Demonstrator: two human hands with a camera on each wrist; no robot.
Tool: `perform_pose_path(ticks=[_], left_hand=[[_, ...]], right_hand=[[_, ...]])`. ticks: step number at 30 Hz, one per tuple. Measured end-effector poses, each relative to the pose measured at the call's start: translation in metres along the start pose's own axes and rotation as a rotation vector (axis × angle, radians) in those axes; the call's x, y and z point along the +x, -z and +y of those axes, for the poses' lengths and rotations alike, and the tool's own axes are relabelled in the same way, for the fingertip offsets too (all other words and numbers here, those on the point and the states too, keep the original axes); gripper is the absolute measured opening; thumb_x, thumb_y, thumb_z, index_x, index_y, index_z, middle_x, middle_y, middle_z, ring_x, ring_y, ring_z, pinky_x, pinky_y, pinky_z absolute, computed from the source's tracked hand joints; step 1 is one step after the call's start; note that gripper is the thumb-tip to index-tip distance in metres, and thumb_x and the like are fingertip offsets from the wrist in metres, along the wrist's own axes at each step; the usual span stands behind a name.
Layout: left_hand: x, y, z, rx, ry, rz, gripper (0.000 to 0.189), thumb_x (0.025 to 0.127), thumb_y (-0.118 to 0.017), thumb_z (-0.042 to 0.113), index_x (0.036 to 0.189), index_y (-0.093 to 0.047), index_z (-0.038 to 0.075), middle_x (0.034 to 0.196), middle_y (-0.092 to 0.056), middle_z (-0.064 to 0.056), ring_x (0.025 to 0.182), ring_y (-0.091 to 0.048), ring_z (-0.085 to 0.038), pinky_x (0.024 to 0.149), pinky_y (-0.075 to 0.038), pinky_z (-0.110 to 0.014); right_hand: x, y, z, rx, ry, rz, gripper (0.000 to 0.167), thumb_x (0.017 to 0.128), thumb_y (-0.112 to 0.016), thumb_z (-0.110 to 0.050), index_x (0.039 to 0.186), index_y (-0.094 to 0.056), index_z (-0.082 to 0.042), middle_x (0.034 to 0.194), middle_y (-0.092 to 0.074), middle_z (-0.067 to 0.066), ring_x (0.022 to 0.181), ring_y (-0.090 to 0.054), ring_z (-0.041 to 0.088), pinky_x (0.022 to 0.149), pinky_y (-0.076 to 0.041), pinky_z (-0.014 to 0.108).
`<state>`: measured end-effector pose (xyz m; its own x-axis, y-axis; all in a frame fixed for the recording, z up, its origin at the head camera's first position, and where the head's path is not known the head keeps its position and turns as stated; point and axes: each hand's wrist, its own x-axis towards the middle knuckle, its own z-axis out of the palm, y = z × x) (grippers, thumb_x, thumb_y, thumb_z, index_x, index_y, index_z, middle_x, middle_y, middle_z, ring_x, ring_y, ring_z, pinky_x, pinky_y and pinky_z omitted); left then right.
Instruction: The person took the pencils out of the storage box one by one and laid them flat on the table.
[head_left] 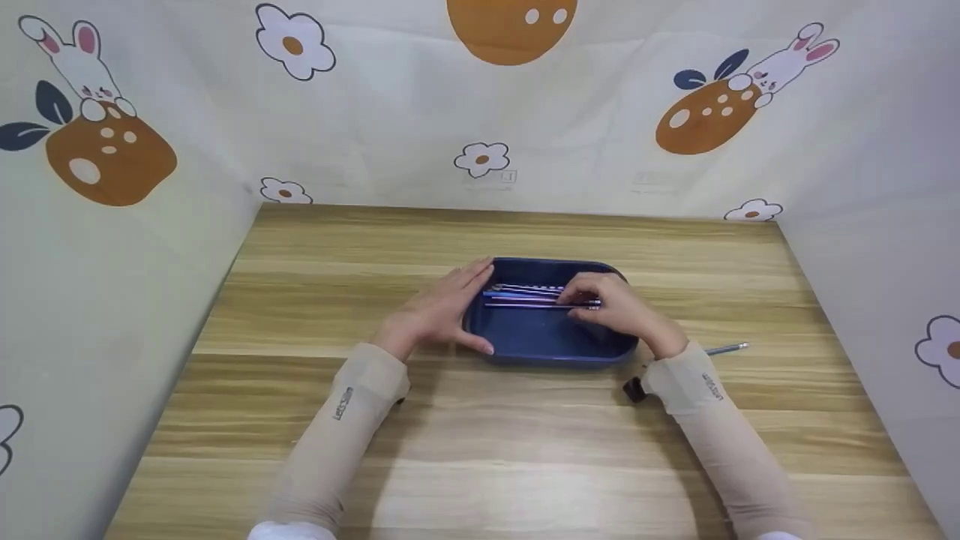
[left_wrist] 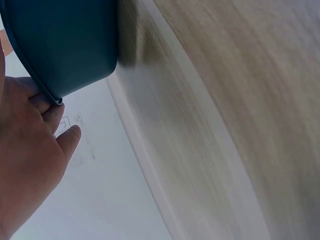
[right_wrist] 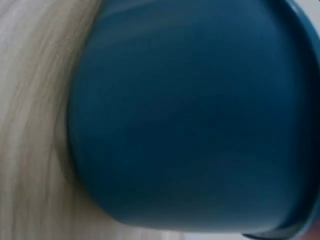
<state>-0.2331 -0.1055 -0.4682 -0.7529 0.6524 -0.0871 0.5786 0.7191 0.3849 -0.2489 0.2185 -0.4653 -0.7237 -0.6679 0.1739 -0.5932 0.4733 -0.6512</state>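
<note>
A dark blue tray [head_left: 555,337] with rounded corners stands on the table. Several slim pencils [head_left: 525,300] lie side by side in its back half, some with eraser ends to the right. My left hand [head_left: 442,307] rests along the tray's left end, fingers straight at the back corner and thumb at the front one. In the left wrist view, its fingers [left_wrist: 42,107] touch the rim. Inside the tray, my right hand [head_left: 607,304] pinches a pencil near its right end; the fingers partly hide it. The right wrist view shows mainly the tray's blurred outer wall [right_wrist: 190,125].
Another pencil [head_left: 727,349] lies on the wood-grain table [head_left: 510,450], right of the tray and partly behind the right wrist. A small black object [head_left: 635,388] sits at that wrist. Pale patterned cloth [head_left: 390,112] walls the table's back and both sides.
</note>
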Motion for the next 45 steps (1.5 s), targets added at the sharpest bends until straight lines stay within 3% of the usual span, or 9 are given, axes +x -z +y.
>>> perform_pose_path(ticks=[7, 16, 26, 37, 45], left_hand=[[0.0, 0.0, 0.001, 0.024, -0.012, -0.003, 0.133, 0.067, -0.075, 0.074, 0.161, -0.007, 0.007, 0.17, -0.002, -0.007, 0.158, -0.005, -0.021, 0.13, -0.009, -0.039], [0.0, 0.0, 0.001, 0.025, -0.009, -0.013, 0.133, 0.068, -0.072, 0.076, 0.161, -0.006, 0.009, 0.17, -0.001, -0.006, 0.158, -0.004, -0.021, 0.13, -0.008, -0.038], [0.001, -0.001, 0.001, -0.012, -0.022, -0.011, 0.132, 0.068, -0.075, 0.073, 0.161, -0.008, 0.006, 0.17, -0.001, -0.006, 0.158, -0.004, -0.021, 0.13, -0.007, -0.039], [0.0, 0.0, 0.0, -0.02, -0.005, -0.014, 0.131, 0.068, -0.076, 0.073, 0.161, -0.009, 0.008, 0.17, -0.001, -0.005, 0.158, -0.004, -0.021, 0.13, -0.007, -0.037], [0.0, 0.002, 0.001, -0.031, 0.007, -0.022, 0.132, 0.069, -0.076, 0.072, 0.161, -0.007, 0.009, 0.17, 0.0, -0.004, 0.158, -0.004, -0.02, 0.13, -0.007, -0.037]], right_hand=[[0.007, -0.008, 0.003, -0.018, -0.032, -0.025, 0.019, 0.082, -0.079, -0.005, 0.101, -0.074, -0.003, 0.1, -0.075, 0.01, 0.095, -0.071, 0.026, 0.086, -0.059, 0.043], [0.013, -0.016, 0.008, 0.009, -0.045, -0.062, 0.022, 0.081, -0.082, -0.009, 0.1, -0.075, -0.003, 0.101, -0.075, 0.009, 0.098, -0.071, 0.026, 0.088, -0.06, 0.04], [0.019, -0.023, 0.011, -0.09, -0.084, -0.095, 0.021, 0.084, -0.08, -0.014, 0.104, -0.076, -0.007, 0.103, -0.074, 0.006, 0.098, -0.069, 0.023, 0.088, -0.059, 0.041], [0.022, -0.026, 0.01, -0.15, -0.08, -0.103, 0.02, 0.085, -0.076, -0.005, 0.105, -0.074, -0.005, 0.104, -0.073, 0.009, 0.097, -0.069, 0.024, 0.087, -0.059, 0.041], [0.024, -0.026, 0.009, -0.212, -0.021, -0.149, 0.022, 0.081, -0.065, 0.009, 0.097, -0.072, -0.005, 0.096, -0.07, 0.009, 0.086, -0.066, 0.021, 0.076, -0.059, 0.036]])
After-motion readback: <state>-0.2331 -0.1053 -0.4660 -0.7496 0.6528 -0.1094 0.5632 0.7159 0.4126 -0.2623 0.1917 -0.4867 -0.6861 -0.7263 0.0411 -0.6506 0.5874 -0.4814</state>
